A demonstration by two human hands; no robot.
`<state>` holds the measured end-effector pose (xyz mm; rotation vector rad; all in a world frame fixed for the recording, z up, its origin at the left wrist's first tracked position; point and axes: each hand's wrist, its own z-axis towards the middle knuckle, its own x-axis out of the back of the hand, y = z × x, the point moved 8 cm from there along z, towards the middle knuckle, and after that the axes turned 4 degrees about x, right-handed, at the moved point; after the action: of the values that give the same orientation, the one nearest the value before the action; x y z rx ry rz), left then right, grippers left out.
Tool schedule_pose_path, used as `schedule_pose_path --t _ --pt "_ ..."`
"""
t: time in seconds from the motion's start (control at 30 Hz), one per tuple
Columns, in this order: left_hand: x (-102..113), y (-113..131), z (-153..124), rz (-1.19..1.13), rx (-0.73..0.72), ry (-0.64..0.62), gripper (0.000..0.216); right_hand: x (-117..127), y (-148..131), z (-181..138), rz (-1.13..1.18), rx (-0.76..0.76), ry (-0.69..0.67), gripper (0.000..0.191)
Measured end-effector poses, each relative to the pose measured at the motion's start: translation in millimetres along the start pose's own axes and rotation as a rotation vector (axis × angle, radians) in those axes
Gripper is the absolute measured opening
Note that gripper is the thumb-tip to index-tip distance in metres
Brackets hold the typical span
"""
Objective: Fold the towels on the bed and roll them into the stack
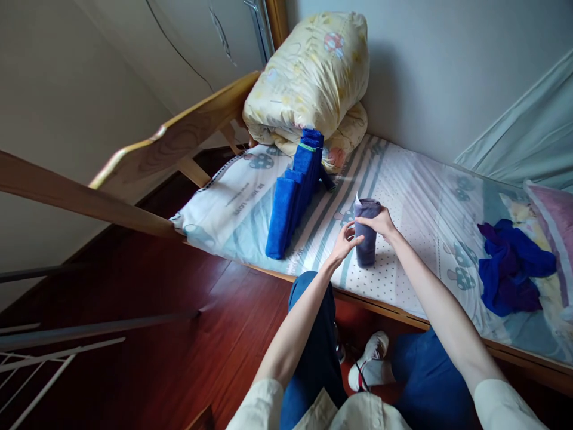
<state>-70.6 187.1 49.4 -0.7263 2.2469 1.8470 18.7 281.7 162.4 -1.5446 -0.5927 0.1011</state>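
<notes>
A grey-purple towel [366, 254], folded into a compact upright bundle, stands on the bed in front of me. Its left side is held by the curved fingers and thumb of my left hand [344, 243]. My right hand [380, 222] grips the upper right, with the thumb across the front and the other fingers hidden behind. A white corner, perhaps a label, sticks up at the top left. Just left of my hands, a row of folded blue towels [295, 191] leans along the mattress, a green band near its far end.
A rolled yellow patterned quilt [313, 71] sits at the bed's far end by the wooden headboard [179, 134]. Rumpled blue and purple cloths [513, 266] lie at right beside a pink pillow [553, 221]. Metal rails [98, 330] stand at lower left over the red-brown floor [179, 298].
</notes>
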Motion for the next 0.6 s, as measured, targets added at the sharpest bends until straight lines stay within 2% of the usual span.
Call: schedule_pose_path --t 0.07,0.17,0.33,0.47,0.6 --pt "12.1 6.1 18.2 0.103 -0.012 0.044 0.093 -4.2 -11.8 23.6 0.032 0.030 0.074 0.040" --pt "36.5 24.0 45.8 0.315 -0.048 0.196 0.085 -16.6 -30.2 62.2 0.066 0.099 0.146 0.045" --pt "70.9 62.5 92.9 0.551 -0.088 0.403 0.066 -45.0 -59.9 123.3 0.137 0.240 0.154 0.047" --pt "85.9 83.9 127.8 0.683 -0.066 0.467 0.061 -60.4 -76.4 157.2 0.170 0.277 0.146 0.044" --pt "93.9 90.7 151.2 0.740 -0.042 0.487 0.065 -70.5 -73.3 181.5 0.222 0.240 0.139 0.044"
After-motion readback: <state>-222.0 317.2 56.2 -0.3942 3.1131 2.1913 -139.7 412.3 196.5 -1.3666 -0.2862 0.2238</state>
